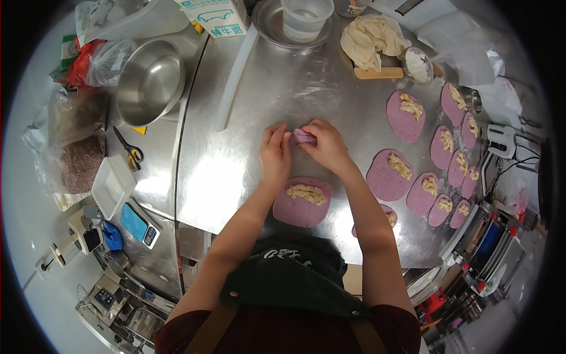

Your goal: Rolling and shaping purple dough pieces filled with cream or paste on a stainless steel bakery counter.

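My right hand grips a small folded piece of pink dough at mid-table, fingers curled over it. My left hand has its fingers bent at the dough's left end, thumb against it. Just below my hands lies a flat pink dough piece topped with pale chunky filling. Several similar filled pieces lie spread to the right, one partly hidden by my right forearm. The undersides of both hands are hidden.
On the steel table are a white rod, a milk carton, a steel bowl, scissors, a white tray, a scale, a cloth and a flour bowl. Equipment crowds the right rim.
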